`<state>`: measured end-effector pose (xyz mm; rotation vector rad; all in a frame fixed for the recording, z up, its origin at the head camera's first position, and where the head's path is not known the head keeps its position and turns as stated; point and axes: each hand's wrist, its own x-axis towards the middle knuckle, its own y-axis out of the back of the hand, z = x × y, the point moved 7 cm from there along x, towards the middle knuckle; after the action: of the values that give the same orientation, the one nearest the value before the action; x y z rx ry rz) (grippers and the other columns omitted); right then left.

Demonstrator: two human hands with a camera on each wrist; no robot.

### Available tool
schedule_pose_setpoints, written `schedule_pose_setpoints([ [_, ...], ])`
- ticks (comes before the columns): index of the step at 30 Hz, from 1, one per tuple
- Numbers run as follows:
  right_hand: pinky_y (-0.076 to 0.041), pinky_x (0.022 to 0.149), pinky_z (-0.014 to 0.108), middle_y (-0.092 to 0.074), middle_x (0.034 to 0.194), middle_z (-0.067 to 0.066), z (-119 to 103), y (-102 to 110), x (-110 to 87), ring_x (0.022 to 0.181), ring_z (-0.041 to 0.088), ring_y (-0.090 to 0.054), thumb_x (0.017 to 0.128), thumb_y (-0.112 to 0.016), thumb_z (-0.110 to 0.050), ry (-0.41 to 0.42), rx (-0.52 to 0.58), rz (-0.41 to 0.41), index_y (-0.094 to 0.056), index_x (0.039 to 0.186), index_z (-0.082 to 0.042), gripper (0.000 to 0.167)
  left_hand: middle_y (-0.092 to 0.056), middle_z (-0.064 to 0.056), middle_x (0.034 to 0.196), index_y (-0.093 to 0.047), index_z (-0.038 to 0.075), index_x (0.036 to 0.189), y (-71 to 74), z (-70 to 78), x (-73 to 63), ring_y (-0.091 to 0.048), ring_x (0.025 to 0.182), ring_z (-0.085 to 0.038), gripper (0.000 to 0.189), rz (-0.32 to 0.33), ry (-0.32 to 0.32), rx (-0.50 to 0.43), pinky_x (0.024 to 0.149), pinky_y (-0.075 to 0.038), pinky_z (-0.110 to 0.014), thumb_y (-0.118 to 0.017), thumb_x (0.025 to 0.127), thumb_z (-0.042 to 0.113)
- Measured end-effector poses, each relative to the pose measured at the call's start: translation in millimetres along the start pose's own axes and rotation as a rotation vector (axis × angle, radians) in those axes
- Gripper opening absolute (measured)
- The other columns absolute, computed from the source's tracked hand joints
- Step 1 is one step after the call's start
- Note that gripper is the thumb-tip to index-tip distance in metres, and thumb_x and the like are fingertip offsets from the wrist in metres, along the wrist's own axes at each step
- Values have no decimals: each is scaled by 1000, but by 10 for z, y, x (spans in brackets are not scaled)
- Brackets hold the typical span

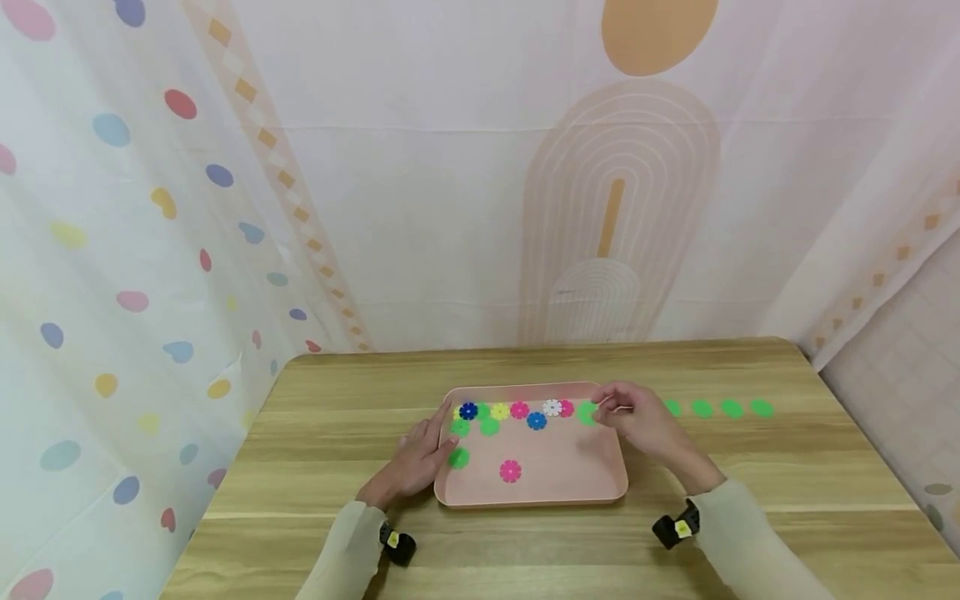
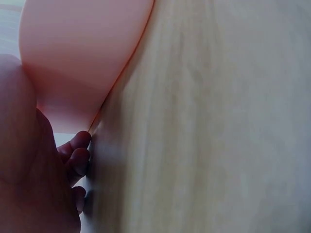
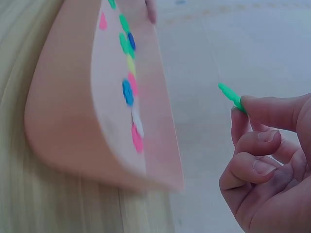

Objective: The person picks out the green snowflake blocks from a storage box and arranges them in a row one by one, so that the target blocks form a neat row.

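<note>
My right hand [image 1: 637, 417] pinches a green snowflake building disc [image 3: 231, 95] between thumb and index finger, above the right end of a pink tray [image 1: 562, 502]. The other fingers of that hand curl inward. At the tray's left side, my left hand [image 1: 416, 458] holds the edge, thumb over the rim and fingers along the outside. Inside the tray lie more discs: a dark blue disc [image 1: 468, 411], a yellow disc [image 1: 499, 412], a blue disc [image 1: 536, 421], a white disc [image 1: 552, 407], several green ones and several pink ones. One pink disc [image 1: 510, 472] lies apart near the front.
To the right of the tray, several green discs [image 1: 732, 408] lie in a row on the wooden table [image 1: 750, 475]. A patterned curtain [image 1: 420, 208] hangs behind the table and along its left side. Each wrist wears a dark strapped camera [image 1: 677, 527].
</note>
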<state>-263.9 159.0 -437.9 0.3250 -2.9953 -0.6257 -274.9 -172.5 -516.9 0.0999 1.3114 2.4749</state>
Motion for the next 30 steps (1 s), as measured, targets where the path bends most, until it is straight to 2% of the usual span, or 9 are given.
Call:
schedule_pose_setpoints([
  [4,-49,62,29,-63,91,10,152,224,-62,80,16,-58,91,-67,-4,-43,18,49,-63,108,2,19,-39,-18,148,-5,20,161,3,4,-2,-37,132,-32,66,4,4,-3,93,-26,-47,-37,107,40],
  [14,-47,62,29,-67,96,11,526,577,-201,78,17,-56,95,-65,-11,-153,-13,121,-61,115,2,25,-40,-19,149,-4,20,161,-9,2,-4,-36,134,-32,66,6,-6,-5,96,-26,-50,-37,107,39],
  [22,-42,58,27,-59,87,7,779,663,-242,67,11,-47,97,-62,-14,-239,0,106,-57,120,1,28,-40,-19,149,-5,21,161,-7,0,0,-37,133,-33,66,2,5,-1,95,-26,-49,-37,107,40],
  [30,-43,56,28,-64,88,8,907,602,-240,66,15,-51,95,-64,-11,-262,-78,88,-60,113,2,23,-41,-19,146,-6,19,161,-2,10,-5,-37,133,-33,66,8,-2,1,96,-26,-51,-38,107,38],
])
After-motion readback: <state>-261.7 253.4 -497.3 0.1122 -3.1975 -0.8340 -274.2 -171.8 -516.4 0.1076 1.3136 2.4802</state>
